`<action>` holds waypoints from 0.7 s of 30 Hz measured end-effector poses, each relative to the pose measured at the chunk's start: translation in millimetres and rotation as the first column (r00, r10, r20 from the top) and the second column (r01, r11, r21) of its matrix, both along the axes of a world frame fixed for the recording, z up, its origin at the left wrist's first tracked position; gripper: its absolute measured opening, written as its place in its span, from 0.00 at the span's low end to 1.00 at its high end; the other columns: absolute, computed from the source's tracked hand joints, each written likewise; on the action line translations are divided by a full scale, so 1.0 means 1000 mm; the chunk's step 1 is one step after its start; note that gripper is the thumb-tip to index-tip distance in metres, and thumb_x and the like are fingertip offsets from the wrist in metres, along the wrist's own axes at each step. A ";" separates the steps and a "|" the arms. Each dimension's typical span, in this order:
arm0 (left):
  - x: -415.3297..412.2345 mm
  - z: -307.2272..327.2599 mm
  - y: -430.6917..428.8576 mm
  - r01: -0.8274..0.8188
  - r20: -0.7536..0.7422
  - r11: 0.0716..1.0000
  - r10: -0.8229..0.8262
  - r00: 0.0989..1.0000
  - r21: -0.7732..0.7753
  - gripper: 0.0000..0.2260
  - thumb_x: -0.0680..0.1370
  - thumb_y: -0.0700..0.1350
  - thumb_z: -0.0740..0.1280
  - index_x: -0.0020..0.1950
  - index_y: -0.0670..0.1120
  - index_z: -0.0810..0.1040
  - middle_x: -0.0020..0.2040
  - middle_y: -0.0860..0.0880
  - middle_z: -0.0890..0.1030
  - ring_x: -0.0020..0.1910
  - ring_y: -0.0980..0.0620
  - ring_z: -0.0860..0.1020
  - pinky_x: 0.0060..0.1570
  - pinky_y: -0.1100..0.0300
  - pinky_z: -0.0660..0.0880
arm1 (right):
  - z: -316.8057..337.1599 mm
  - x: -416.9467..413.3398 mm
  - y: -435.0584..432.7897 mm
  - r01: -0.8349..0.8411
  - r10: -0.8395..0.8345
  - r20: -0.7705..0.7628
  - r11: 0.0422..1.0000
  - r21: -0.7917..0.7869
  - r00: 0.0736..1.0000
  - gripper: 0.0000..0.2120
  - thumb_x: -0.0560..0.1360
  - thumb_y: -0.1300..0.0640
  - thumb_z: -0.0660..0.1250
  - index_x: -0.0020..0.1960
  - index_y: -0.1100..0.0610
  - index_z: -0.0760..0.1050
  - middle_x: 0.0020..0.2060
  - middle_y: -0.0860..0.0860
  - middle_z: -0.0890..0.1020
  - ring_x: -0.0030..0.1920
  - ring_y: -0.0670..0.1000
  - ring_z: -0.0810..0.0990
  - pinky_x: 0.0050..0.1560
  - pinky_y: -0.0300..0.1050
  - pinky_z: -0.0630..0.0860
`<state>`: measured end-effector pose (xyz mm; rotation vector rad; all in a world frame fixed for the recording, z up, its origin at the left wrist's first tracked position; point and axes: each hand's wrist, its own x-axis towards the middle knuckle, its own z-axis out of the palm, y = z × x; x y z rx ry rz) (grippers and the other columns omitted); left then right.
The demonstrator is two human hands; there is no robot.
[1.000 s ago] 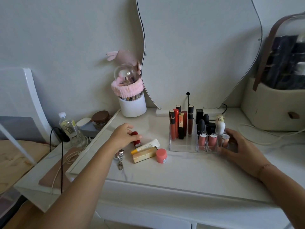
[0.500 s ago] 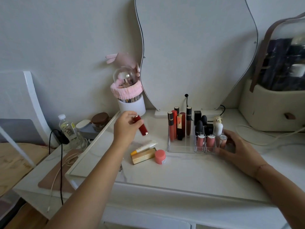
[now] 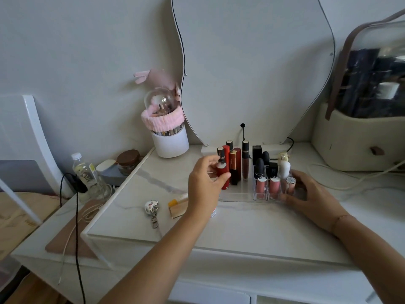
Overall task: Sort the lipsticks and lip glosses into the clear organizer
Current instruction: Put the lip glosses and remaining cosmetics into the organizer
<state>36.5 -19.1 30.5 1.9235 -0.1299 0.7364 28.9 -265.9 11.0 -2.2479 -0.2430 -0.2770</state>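
Observation:
The clear organizer (image 3: 238, 195) stands on the white vanity top, filled with several upright lipsticks and glosses. My left hand (image 3: 205, 185) pinches a red lipstick (image 3: 221, 172) between thumb and fingers, upright at the organizer's left end, beside the other red tubes. My right hand (image 3: 311, 197) rests against the organizer's right end, fingers spread along its wall near a pink gloss (image 3: 290, 185). A yellow-capped tube (image 3: 174, 202) and a beige box (image 3: 178, 209) lie left of the organizer, partly hidden by my left forearm.
A silver keyring charm (image 3: 151, 207) lies near the front left. A white brush holder with a pink band (image 3: 168, 137) stands at the back, a mirror behind the organizer, a beige case (image 3: 350, 148) at the right. Water bottle (image 3: 84, 172) and cables sit on the lower left shelf.
My left hand picked the red lipstick up off the table and carried it right to the organizer's left end. The right hand stayed at the organizer's right end.

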 end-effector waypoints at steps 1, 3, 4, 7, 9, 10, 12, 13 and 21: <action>0.001 -0.003 -0.002 -0.010 -0.004 1.000 0.010 1.000 0.022 0.19 0.66 0.39 0.76 0.53 0.50 0.76 0.45 0.58 0.79 0.43 0.64 0.77 0.45 0.71 0.74 | 0.000 0.000 0.000 0.000 0.000 -0.004 1.000 -0.003 1.000 0.32 0.67 0.53 0.74 0.68 0.52 0.66 0.53 0.45 0.77 0.53 0.45 0.75 0.52 0.38 0.66; 0.003 -0.008 -0.003 -0.026 -0.017 0.998 0.027 1.000 0.052 0.20 0.66 0.40 0.76 0.54 0.51 0.74 0.45 0.58 0.78 0.42 0.64 0.77 0.44 0.72 0.72 | 0.000 0.000 0.000 -0.006 0.006 -0.011 1.000 -0.010 1.000 0.32 0.67 0.53 0.74 0.68 0.53 0.66 0.54 0.47 0.77 0.55 0.47 0.75 0.53 0.39 0.67; 0.004 -0.009 -0.003 -0.035 -0.028 0.997 0.037 0.999 0.068 0.20 0.66 0.41 0.76 0.54 0.51 0.73 0.45 0.58 0.77 0.42 0.64 0.76 0.44 0.71 0.72 | -0.001 0.001 0.000 -0.009 0.009 -0.009 1.000 -0.009 1.000 0.32 0.67 0.53 0.74 0.68 0.53 0.66 0.54 0.47 0.77 0.55 0.47 0.75 0.53 0.40 0.68; 0.007 -0.009 -0.003 -0.063 -0.052 0.990 0.070 0.996 0.123 0.22 0.66 0.42 0.77 0.53 0.52 0.69 0.43 0.60 0.74 0.39 0.62 0.74 0.40 0.68 0.72 | -0.001 0.001 -0.001 -0.008 0.007 -0.002 1.000 -0.011 1.000 0.32 0.67 0.53 0.74 0.68 0.52 0.66 0.55 0.48 0.78 0.54 0.47 0.76 0.53 0.40 0.68; 0.007 -0.009 -0.003 -0.076 -0.063 0.985 0.087 0.994 0.153 0.24 0.65 0.42 0.77 0.53 0.52 0.67 0.43 0.59 0.72 0.38 0.61 0.72 0.38 0.72 0.69 | -0.001 0.001 -0.001 -0.012 0.012 -0.011 1.000 -0.007 1.000 0.32 0.68 0.53 0.74 0.68 0.52 0.65 0.56 0.48 0.78 0.56 0.47 0.76 0.55 0.42 0.70; 0.008 -0.009 -0.003 -0.077 -0.070 0.984 0.089 0.994 0.161 0.25 0.65 0.43 0.78 0.53 0.52 0.67 0.43 0.59 0.72 0.38 0.61 0.72 0.37 0.73 0.68 | -0.001 0.001 -0.001 -0.014 0.014 -0.015 1.000 -0.004 1.000 0.32 0.68 0.53 0.74 0.69 0.52 0.65 0.56 0.48 0.78 0.56 0.48 0.76 0.56 0.43 0.70; 0.008 -0.010 -0.002 -0.068 -0.087 0.983 0.084 0.993 0.169 0.25 0.65 0.44 0.78 0.53 0.52 0.66 0.44 0.56 0.73 0.39 0.59 0.72 0.39 0.71 0.68 | -0.002 0.001 -0.002 -0.014 0.014 -0.012 1.000 0.001 1.000 0.32 0.68 0.53 0.74 0.68 0.52 0.65 0.56 0.48 0.78 0.56 0.48 0.76 0.55 0.42 0.70; 0.008 -0.009 -0.001 -0.064 -0.097 0.983 0.081 0.992 0.173 0.26 0.65 0.44 0.78 0.53 0.52 0.66 0.45 0.55 0.73 0.41 0.57 0.72 0.40 0.69 0.69 | -0.002 0.002 -0.002 -0.015 0.015 -0.008 1.000 0.006 1.000 0.32 0.68 0.54 0.74 0.68 0.52 0.66 0.55 0.48 0.78 0.56 0.47 0.76 0.54 0.41 0.69; -0.007 0.003 0.042 0.019 -0.194 0.967 0.032 0.981 0.253 0.19 0.66 0.50 0.76 0.52 0.49 0.74 0.51 0.55 0.76 0.49 0.58 0.73 0.45 0.76 0.65 | -0.002 0.002 -0.002 -0.017 0.017 -0.006 1.000 0.005 1.000 0.31 0.68 0.53 0.74 0.68 0.50 0.66 0.54 0.47 0.78 0.55 0.47 0.76 0.53 0.40 0.68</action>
